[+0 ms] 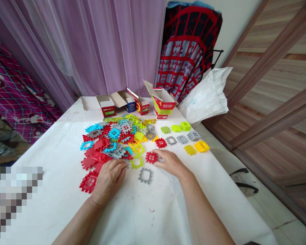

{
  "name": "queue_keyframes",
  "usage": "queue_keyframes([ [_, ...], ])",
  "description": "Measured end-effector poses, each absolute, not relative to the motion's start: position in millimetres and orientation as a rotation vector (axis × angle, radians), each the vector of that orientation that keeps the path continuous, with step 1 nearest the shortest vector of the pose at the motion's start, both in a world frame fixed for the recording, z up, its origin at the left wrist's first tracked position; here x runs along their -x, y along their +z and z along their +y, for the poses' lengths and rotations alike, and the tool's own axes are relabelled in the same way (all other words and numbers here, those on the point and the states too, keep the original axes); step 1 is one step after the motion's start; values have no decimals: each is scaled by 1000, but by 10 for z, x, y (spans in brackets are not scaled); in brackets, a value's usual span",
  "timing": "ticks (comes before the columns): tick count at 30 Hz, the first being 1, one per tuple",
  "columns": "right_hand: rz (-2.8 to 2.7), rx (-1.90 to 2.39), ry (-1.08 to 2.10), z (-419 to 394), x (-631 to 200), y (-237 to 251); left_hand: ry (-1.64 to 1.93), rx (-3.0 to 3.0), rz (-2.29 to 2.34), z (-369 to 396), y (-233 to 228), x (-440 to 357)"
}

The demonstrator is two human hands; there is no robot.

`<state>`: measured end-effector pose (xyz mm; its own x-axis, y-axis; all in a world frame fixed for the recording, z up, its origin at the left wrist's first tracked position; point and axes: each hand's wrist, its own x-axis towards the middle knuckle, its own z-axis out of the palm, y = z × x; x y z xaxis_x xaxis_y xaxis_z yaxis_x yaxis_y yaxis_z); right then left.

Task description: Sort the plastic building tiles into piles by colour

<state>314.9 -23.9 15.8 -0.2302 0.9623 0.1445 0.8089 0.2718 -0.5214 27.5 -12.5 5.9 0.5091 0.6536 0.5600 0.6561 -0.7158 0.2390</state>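
A heap of plastic building tiles (117, 141) in red, blue, grey and lime lies on a table (53, 160) spread with white paper. The left hand (109, 180) rests palm down at the near edge of the heap, fingers spread loosely over red pieces; whether it grips any of them cannot be told from this angle. A red window tile (88, 182) lies just left of that hand, partly under its edge.

The right hand (169, 162) lies flat on the near right side of the heap, fingers open, their tips touching or just beside a red square tile (151, 157). Between the two hands, a little nearer the person than the heap, sits a grey frame tile (145, 175), apart from both.

To the right of the heap, small sorted groups stand in rows: green tiles (175, 128), grey tiles (182, 139) and yellow tiles (197, 147). Behind the heap stand opened cardboard boxes (142, 103), and to their right a white plastic bag (206, 97).
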Motion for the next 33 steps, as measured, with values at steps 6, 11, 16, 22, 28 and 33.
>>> queue_keyframes([
  [6, -2076, 1633, 470, -308, -3393, 203, -1016, 2712, -1155, -125, 72, -284],
  [11, -2051, 1772, 457, -341, -3284, 291, -1004, 2723, -1148, -121, 45, -273],
  [16, -2054, 1930, 310, -349, -3095, 284, -994, 2725, -1156, -118, 29, -267],
  [22, -1971, 2134, 236, -338, -2874, 314, -982, 2734, -1147, -114, 26, -274],
  [28, -2072, 2129, 473, -360, -3043, 407, -1000, 2745, -1140, -106, 16, -271],
  [33, -2037, 2118, 538, -364, -3186, 379, -1001, 2749, -1131, -101, 24, -266],
])
